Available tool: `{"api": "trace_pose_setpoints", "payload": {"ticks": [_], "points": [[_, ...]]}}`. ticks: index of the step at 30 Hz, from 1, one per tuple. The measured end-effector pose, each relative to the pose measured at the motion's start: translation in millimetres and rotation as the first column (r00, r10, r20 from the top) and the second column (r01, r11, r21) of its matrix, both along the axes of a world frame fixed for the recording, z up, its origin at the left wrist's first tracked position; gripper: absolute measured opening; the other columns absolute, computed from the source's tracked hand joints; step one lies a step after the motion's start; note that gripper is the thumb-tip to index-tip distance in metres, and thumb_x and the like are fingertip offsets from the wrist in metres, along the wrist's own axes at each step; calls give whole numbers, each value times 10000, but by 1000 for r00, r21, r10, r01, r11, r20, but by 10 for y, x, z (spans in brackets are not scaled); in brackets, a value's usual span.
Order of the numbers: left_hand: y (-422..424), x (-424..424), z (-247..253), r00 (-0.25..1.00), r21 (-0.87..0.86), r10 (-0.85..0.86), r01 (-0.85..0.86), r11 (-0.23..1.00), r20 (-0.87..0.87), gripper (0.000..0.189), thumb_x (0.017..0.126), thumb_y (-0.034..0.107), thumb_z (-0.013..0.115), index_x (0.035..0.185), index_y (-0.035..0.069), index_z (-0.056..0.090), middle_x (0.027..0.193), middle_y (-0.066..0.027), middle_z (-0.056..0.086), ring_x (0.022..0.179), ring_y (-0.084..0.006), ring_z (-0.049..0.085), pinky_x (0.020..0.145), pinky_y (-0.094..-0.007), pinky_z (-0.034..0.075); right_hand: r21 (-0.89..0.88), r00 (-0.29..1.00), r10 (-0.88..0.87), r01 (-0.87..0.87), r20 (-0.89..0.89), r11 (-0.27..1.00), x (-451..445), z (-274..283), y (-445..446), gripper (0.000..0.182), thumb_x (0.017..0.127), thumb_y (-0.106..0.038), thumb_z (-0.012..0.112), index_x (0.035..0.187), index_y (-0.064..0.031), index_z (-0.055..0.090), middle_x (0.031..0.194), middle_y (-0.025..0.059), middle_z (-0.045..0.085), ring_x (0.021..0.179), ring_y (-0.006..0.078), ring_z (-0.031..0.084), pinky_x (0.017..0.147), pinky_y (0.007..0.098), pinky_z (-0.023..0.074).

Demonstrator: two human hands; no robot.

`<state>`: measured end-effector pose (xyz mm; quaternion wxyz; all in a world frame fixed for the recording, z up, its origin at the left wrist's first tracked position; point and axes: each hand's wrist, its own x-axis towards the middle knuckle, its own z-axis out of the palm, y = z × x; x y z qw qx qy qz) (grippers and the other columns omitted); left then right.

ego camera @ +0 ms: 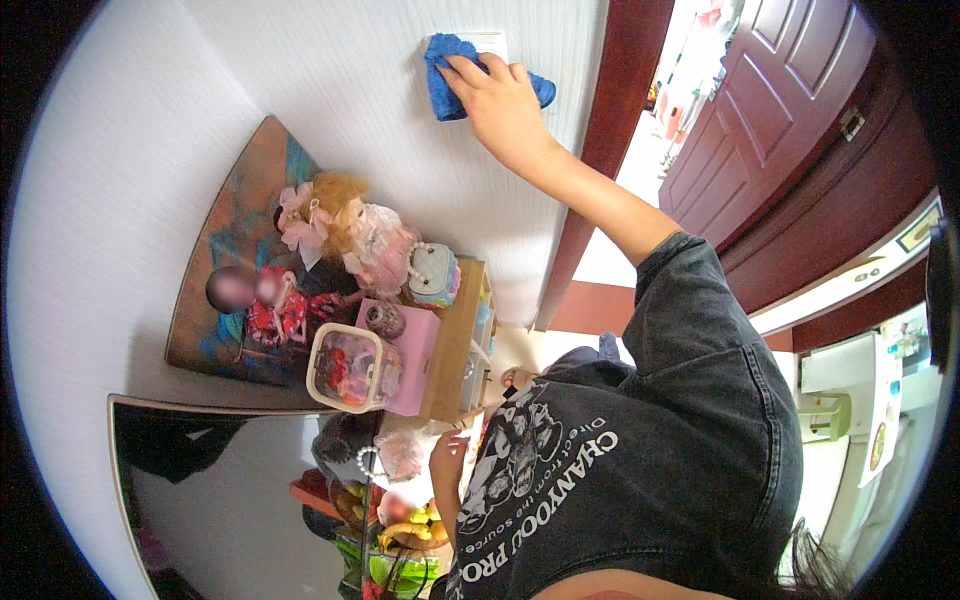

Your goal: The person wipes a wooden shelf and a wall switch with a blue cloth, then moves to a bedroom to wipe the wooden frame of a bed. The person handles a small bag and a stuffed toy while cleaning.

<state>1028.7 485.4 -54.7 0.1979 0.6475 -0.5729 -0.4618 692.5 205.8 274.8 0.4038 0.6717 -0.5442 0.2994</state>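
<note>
My right hand (pixel 504 97) is stretched out to the wall, with a blue cloth (pixel 448 90) pressed under its fingers. The cloth lies partly over a white wall plate, probably a light switch (pixel 491 41), whose edge shows beside the fingers. One end of the cloth sticks out past the far side of the hand. My left hand (pixel 450 450) hangs low beside my dark T-shirt, near a wooden shelf unit (pixel 454 337). Its fingers look loosely curled, and part of it is too small and hidden to tell if it holds anything.
Dolls (pixel 382 240), a small toy bag (pixel 433 271), a pink box (pixel 420 352) and a clear lidded container (pixel 349 367) crowd the shelf unit. A dark glossy screen (pixel 247 495) stands beside it. To the right are a dark red door frame (pixel 626 97) and an open door (pixel 757 112).
</note>
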Motion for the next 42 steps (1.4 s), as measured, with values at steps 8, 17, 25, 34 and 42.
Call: {"api": "trace_pose_setpoints", "payload": {"ticks": [8,17,25,34,42], "points": [[220,132,-156,993,73,102,-97,993,-62,276,805,220,616,1020,50,590,850,-116,647,771,-216,628,691,-312,484,-32,996,-81,82,45,996,-191,-59,237,453,735,-23,517,1177,-118,554,1241,13,502,1019,265,491,776,372,381],[326,85,70,999,33,43,-44,998,28,265,810,218,607,1024,61,591,862,-105,657,779,-212,633,685,-312,485,63,997,-77,75,19,995,-165,-134,265,476,771,16,500,1230,-107,520,1295,32,468,1083,273,467,828,368,379],[232,3,220,996,24,-30,28,999,83,289,803,263,597,1016,67,598,850,-115,655,795,-229,639,696,-319,485,68,964,-10,29,-267,997,-62,259,21,433,782,-52,518,1211,-111,539,1242,9,505,1031,218,481,783,326,395],[477,71,102,997,31,83,-83,996,4,289,810,246,609,1029,59,589,857,-105,654,780,-212,629,691,-308,485,-7,961,-117,119,-249,993,-286,203,269,408,766,-86,541,1173,-101,565,1251,11,508,969,196,509,775,313,399],[602,46,216,995,21,93,-92,995,-30,270,829,215,612,1050,64,588,872,-101,642,765,-190,601,685,-293,477,-36,955,-87,80,-283,996,-446,296,305,398,769,-104,546,1165,-122,575,1253,-2,513,965,202,529,785,318,403]]}}
